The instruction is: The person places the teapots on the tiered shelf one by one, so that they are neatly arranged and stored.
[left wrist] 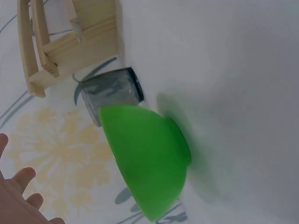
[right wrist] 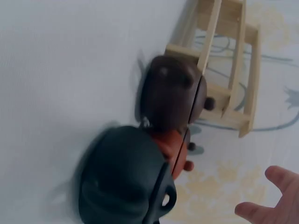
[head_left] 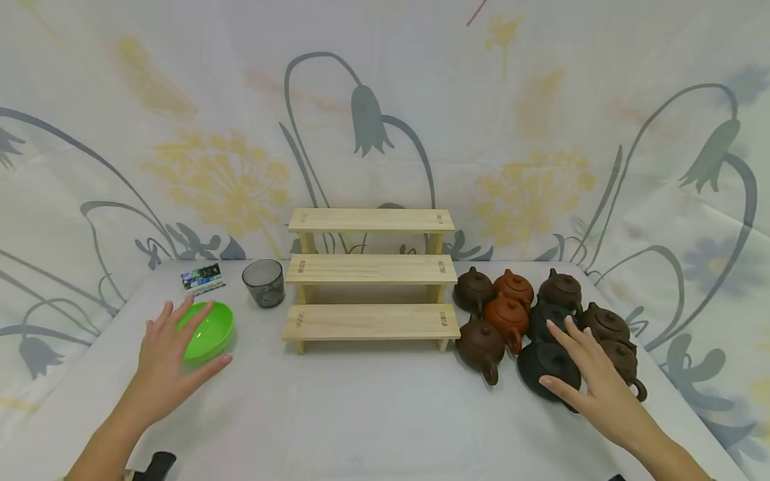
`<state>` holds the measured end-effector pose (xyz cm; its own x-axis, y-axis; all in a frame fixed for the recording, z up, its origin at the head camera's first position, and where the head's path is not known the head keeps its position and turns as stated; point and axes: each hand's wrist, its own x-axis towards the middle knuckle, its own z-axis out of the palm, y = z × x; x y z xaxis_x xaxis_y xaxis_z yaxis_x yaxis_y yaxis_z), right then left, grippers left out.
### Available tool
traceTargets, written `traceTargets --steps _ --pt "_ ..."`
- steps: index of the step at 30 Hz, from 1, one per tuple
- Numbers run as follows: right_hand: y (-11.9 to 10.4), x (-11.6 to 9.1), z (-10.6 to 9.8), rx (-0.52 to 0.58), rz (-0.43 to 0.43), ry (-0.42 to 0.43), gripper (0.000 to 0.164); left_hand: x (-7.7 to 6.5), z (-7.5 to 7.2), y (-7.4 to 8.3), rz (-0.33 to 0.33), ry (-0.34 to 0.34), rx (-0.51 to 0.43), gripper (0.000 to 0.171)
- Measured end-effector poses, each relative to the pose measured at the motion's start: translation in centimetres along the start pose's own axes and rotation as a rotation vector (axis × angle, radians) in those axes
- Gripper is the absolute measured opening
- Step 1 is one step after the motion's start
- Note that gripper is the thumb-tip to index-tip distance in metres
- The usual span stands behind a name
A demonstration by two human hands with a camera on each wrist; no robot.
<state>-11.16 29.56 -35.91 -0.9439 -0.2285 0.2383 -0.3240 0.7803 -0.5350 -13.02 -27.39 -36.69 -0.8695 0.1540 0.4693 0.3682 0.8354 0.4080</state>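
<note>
My left hand [head_left: 165, 364] hovers with spread fingers over the near left side of a green bowl [head_left: 210, 334]; it holds nothing. In the left wrist view, the bowl [left wrist: 145, 156] stands upright, and the fingers [left wrist: 23, 179] are apart from it. My right hand [head_left: 592, 381] is held above the right-hand group of teapots, fingers spread, partly covering a black teapot [head_left: 544, 367]. The right wrist view has that dark teapot [right wrist: 121, 177] in front, with a brown teapot [right wrist: 170, 93] and a reddish one [right wrist: 170, 147] beyond it.
A three-step wooden stand [head_left: 369, 321] occupies the middle of the white table. Left of it are a grey glass [head_left: 265, 284] and a small printed card [head_left: 202, 278]. Several brown teapots crowd close together to its right, the nearest brown teapot [head_left: 481, 344] beside the bottom step.
</note>
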Motion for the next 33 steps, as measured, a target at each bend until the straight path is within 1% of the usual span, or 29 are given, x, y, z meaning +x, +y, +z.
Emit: traceTargets --steps 5,8,10,13,16,18,25,30,33 --pt "-1.0 0.1 1.1 0.039 0.063 -0.044 0.077 1.3 0.8 1.2 0.004 0.059 -0.171 0.072" --pt "-1.4 0.2 1.6 0.049 0.083 -0.059 0.076 2.1 1.4 1.9 0.0 0.085 -0.223 0.067" --pt "-1.6 0.3 2.0 0.059 0.083 -0.06 0.075 2.6 1.7 2.3 -0.019 0.082 -0.235 0.065" --pt "-1.7 0.3 2.6 0.08 0.077 -0.061 0.073 3.2 2.3 2.8 -0.064 0.058 -0.252 0.063" --pt "-1.9 0.4 3.1 0.1 0.074 -0.068 0.071 3.9 2.8 3.2 -0.108 0.037 -0.288 0.061" --pt "-2.0 0.5 3.5 0.111 0.081 -0.076 0.07 4.3 3.1 3.3 -0.124 0.031 -0.321 0.059" --pt "-2.1 1.1 4.3 0.18 0.134 -0.096 0.065 5.9 4.5 3.5 -0.16 0.027 -0.433 0.054" --pt "-2.0 1.3 4.8 0.276 0.19 -0.155 0.061 7.1 5.1 3.6 -0.23 0.016 -0.494 0.052" --pt "-1.9 1.4 5.0 0.305 0.22 -0.179 0.058 7.8 5.5 3.6 -0.284 0.008 -0.513 0.052"
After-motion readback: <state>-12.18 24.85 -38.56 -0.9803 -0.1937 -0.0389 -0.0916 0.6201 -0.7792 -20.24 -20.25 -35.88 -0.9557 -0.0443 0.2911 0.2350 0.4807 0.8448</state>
